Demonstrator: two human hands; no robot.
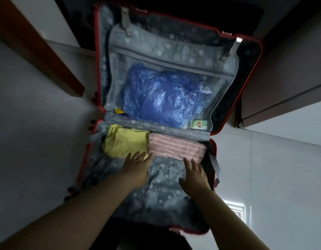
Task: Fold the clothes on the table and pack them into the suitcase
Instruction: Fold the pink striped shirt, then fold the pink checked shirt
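A red suitcase (233, 109) lies wide open on the pale floor, lined in grey dotted fabric. In its near half, against the hinge, a folded yellow garment (125, 139) lies on the left and a folded pink striped garment (176, 147) lies to its right. My left hand (136, 168) reaches in with straight fingers, its fingertips at the near edge of the yellow garment. My right hand (194, 175) is flat and spread just below the pink striped garment. Neither hand holds anything.
The far half has a mesh zip pocket holding a crumpled blue plastic bag (163, 94) and a small green packet (198, 124). A dark wooden furniture edge (35, 46) runs at left, a brown cabinet (282, 83) at right. A floor drain (237, 212) sits near right.
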